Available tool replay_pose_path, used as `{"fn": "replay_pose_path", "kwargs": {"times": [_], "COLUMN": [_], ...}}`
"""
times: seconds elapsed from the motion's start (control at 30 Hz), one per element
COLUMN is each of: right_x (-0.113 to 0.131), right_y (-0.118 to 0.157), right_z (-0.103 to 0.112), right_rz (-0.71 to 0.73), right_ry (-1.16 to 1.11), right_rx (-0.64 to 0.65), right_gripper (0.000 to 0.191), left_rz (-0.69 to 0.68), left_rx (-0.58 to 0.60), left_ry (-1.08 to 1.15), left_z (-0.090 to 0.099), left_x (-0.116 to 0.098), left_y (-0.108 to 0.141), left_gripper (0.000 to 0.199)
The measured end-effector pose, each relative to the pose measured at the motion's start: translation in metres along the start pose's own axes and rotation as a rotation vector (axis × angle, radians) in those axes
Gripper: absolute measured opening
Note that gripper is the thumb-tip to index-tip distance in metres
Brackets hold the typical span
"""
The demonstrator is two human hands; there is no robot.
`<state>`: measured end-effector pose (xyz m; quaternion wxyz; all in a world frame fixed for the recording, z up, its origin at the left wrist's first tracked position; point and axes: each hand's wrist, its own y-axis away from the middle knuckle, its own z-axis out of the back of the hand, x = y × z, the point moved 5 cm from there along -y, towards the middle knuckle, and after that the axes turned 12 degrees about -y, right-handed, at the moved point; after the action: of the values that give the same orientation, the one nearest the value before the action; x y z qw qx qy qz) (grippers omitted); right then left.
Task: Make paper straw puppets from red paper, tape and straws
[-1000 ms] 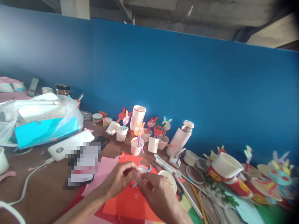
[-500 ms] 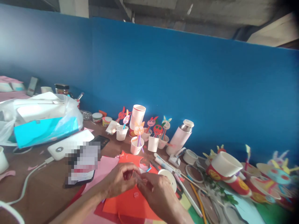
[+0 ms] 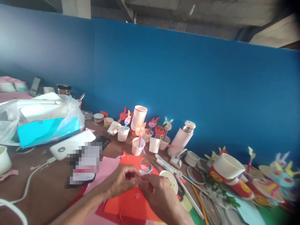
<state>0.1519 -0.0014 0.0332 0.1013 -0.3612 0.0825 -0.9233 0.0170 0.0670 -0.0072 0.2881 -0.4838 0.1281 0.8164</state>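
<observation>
My left hand [image 3: 123, 180] and my right hand [image 3: 158, 190] meet above the red-orange paper [image 3: 130, 204], their fingertips pinched close together. Whatever they pinch is too small and hidden to make out. Just beyond the fingers lies a blue strip [image 3: 150, 171]. Below them, a small pale cut-out [image 3: 137, 196] rests on the paper. A white paper cup [image 3: 170, 179] is partly covered by my right hand. Pink paper [image 3: 109, 165] shows past my left forearm.
Paper cups with animal-face puppets [image 3: 140, 130] stand ahead, beside a thermos [image 3: 181, 139]. Phones [image 3: 85, 164], a power bank [image 3: 72, 146] and a plastic bag [image 3: 77, 107] lie left. To the right are markers [image 3: 189, 195], scissors [image 3: 180, 193] and tipped red-and-white cups [image 3: 226, 167].
The whole view has shifted very slightly. Both hands stay pinched together in nearly the same place, and the things around them have not moved.
</observation>
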Motion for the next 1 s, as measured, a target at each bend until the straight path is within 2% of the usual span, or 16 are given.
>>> {"fn": "replay_pose_path", "kwargs": {"times": [0.27,0.4,0.47,0.57,0.73,0.87,1.0], "right_x": [0.001,0.002,0.0,-0.001,0.0,0.003,0.007], "right_y": [0.0,-0.002,-0.003,-0.004,-0.003,-0.001,0.0], "right_z": [-0.007,0.0,0.003,0.004,-0.007,-0.015,-0.016], "right_rz": [0.068,0.076,0.069,0.109,0.207,0.277,0.322], "right_ry": [0.024,0.071,0.094,0.16,0.384,0.535,0.568], "right_rx": [-0.055,-0.109,-0.15,-0.223,-0.311,-0.371,-0.388], "right_gripper": [0.026,0.027,0.03,0.038,0.048,0.052,0.043], "left_rz": [0.026,-0.021,-0.031,-0.068,-0.266,-0.315,-0.317], "left_rx": [-0.071,-0.047,-0.095,-0.253,-0.501,-0.587,-0.612], "left_ry": [0.035,0.161,0.205,0.044,-0.33,-0.498,-0.674], "left_z": [0.001,0.005,0.007,0.01,0.006,0.0,-0.004], "left_x": [0.001,-0.005,-0.009,-0.014,-0.017,-0.013,-0.018], "left_y": [0.001,0.001,0.001,0.005,0.011,0.013,0.016], "left_gripper": [0.024,0.025,0.025,0.02,0.018,0.02,0.024]}}
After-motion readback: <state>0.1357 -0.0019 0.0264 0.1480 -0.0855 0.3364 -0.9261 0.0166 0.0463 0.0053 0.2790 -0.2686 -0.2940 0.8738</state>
